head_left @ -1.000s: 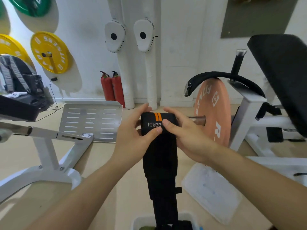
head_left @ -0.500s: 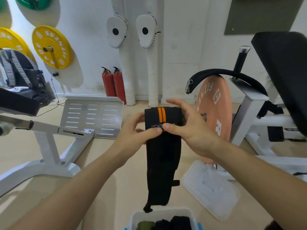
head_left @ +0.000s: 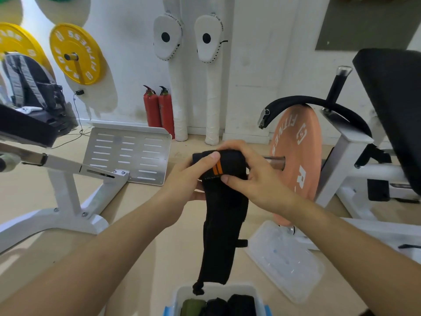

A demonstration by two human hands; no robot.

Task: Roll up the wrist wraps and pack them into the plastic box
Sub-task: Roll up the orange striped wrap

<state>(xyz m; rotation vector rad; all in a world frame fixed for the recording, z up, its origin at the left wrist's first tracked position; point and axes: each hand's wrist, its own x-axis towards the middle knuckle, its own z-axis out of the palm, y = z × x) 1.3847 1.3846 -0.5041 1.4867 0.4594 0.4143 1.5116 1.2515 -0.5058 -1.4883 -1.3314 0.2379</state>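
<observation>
The left hand (head_left: pixel 184 179) and right hand (head_left: pixel 262 181) pinch the rolled top of a wrist wrap (head_left: pixel 218 247), raised so its tail hangs free above the plastic box (head_left: pixel 246 289).

Red fire extinguishers (head_left: pixel 151 108) are standing against the white painted wall (head_left: pixel 255 65), yellow weight plates (head_left: pixel 76 53) are hanging there, and a white metal machine frame (head_left: pixel 66 195) is sitting on the beige floor (head_left: pixel 27 190).
</observation>
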